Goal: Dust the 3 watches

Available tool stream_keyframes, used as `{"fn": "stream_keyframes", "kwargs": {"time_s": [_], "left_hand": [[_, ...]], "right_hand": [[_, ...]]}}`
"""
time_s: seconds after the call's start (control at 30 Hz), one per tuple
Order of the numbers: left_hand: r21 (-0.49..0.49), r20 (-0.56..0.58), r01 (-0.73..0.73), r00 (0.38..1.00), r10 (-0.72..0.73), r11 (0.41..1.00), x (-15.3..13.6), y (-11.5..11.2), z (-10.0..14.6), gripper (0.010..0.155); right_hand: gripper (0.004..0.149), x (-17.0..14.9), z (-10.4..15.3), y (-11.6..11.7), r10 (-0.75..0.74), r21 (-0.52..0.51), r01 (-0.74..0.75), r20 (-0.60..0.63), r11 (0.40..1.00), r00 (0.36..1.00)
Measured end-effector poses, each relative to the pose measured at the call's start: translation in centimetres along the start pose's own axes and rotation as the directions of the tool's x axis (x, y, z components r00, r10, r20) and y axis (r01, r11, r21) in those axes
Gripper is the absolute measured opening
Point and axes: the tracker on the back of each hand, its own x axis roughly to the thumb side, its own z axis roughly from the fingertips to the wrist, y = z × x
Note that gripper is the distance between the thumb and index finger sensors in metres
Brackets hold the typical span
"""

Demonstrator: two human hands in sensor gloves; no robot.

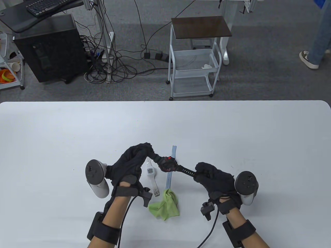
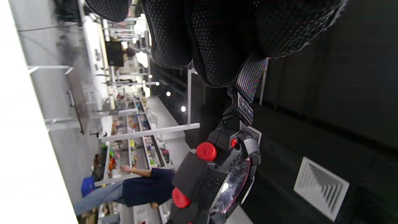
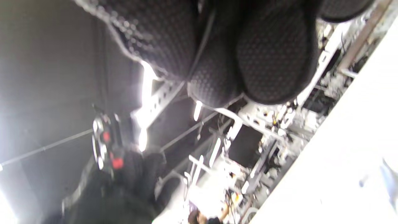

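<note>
A black watch with red buttons (image 1: 168,164) hangs above the table, stretched between both hands. My left hand (image 1: 144,153) grips its left strap end, and my right hand (image 1: 203,172) pinches the right strap end. The left wrist view shows the watch case (image 2: 220,174) hanging below my curled fingers (image 2: 217,40). Blurred in the right wrist view, the watch (image 3: 105,146) sits beyond my fingers (image 3: 248,62). A white watch (image 1: 151,175) and a light blue watch (image 1: 174,153) lie flat on the table under the held one. A crumpled green cloth (image 1: 166,204) lies just in front of them.
The white table (image 1: 245,134) stretches wide around the hands. Beyond its far edge stand a white wire cart (image 1: 194,56), a black computer tower (image 1: 51,49) and tangled cables (image 1: 111,62). A person's leg (image 1: 319,38) shows at the far right.
</note>
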Motion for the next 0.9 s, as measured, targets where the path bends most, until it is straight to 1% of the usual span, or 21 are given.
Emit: {"fn": "stream_keyframes", "kwargs": {"time_s": [0.03, 0.1, 0.13, 0.17, 0.27, 0.37, 0.5, 0.6, 0.67, 0.7, 0.8, 0.9], "left_hand": [[-0.005, 0.013, 0.009, 1.0, -0.009, 1.0, 0.3, -0.3, -0.3, 0.04], [-0.022, 0.037, 0.041, 0.998, -0.04, 0.999, 1.3, -1.2, -0.9, 0.04], [-0.023, 0.045, 0.054, 0.998, -0.053, 0.998, 1.4, -1.3, -1.0, 0.04], [-0.04, 0.062, 0.09, 0.994, -0.087, 0.995, 1.8, -1.7, -1.3, 0.039], [-0.052, 0.099, 0.155, 0.984, -0.149, 0.987, 2.3, -2.6, -1.4, 0.039], [-0.097, 0.118, 0.177, 0.979, -0.166, 0.979, 2.4, -3.0, -1.2, 0.039], [-0.123, 0.13, 0.204, 0.973, -0.188, 0.971, 2.9, -3.0, -0.7, 0.039], [-0.133, 0.148, 0.216, 0.969, -0.196, 0.967, 3.5, -2.6, -0.5, 0.039], [-0.133, 0.152, 0.208, 0.97, -0.188, 0.969, 3.7, -2.4, -0.5, 0.039], [-0.137, 0.153, 0.203, 0.971, -0.182, 0.969, 3.8, -2.3, -0.6, 0.039], [-0.134, 0.152, 0.197, 0.973, -0.176, 0.971, 4.0, -1.8, -0.5, 0.04], [-0.128, 0.152, 0.233, 0.965, -0.213, 0.964, 4.0, -1.3, -0.6, 0.04]], "right_hand": [[0.048, -0.2, 0.2, 0.6, 0.002, 0.015, -0.002, -0.003, 1.0, 1.0], [0.046, -0.5, 0.9, 2.3, 0.004, 0.078, -0.003, -0.018, 0.997, 1.0], [0.045, -0.5, 1.0, 2.7, 0.006, 0.093, -0.004, -0.024, 0.996, 1.0], [0.044, -0.6, 1.3, 3.6, 0.013, 0.123, -0.009, -0.028, 0.992, 1.0], [0.042, -0.8, 2.1, 5.3, 0.01, 0.151, -0.006, -0.027, 0.989, 1.0], [0.041, -1.0, 2.6, 6.2, 0.011, 0.177, -0.005, -0.031, 0.984, 0.999], [0.041, -1.1, 2.8, 6.4, 0.02, 0.187, -0.015, -0.027, 0.982, 0.999], [0.043, -1.5, 2.5, 6.1, -0.007, 0.166, 0.015, -0.051, 0.986, 0.999], [0.046, -1.7, 2.3, 5.8, -0.013, 0.154, 0.022, -0.059, 0.988, 0.998], [0.05, -1.8, 2.2, 5.6, -0.014, 0.147, 0.022, -0.059, 0.989, 0.998], [0.057, -2.1, 1.6, 4.9, 0.052, 0.13, -0.048, -0.03, 0.99, 0.998], [0.063, -2.1, 1.3, 4.7, 0.143, 0.153, -0.141, -0.003, 0.978, 0.99]]}}
